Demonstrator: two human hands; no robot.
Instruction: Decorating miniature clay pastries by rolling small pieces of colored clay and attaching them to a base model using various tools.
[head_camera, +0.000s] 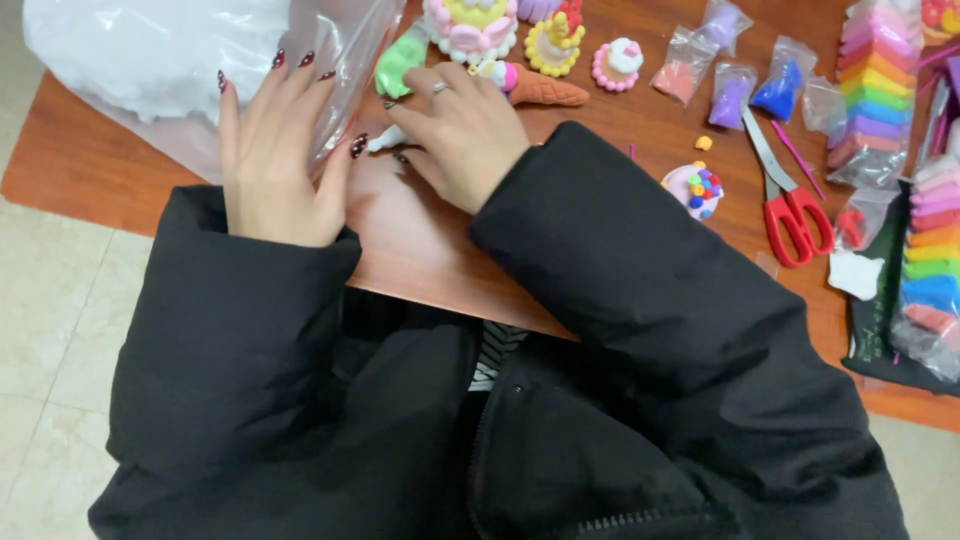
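— What's nearest?
— The left hand (268, 150), fingers spread flat, grip released, pressing a clear plastic bag (180, 60) of white clay on the desk (420, 240).
— And the right hand (462, 125)?
— Just beside it, curled over a small white clay piece (385, 140); its grip is hidden. Beyond stand clay cakes (470, 25).

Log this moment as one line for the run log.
left hand: flat on clear bag | right hand: pinching white clay | table: scissors, clay figures
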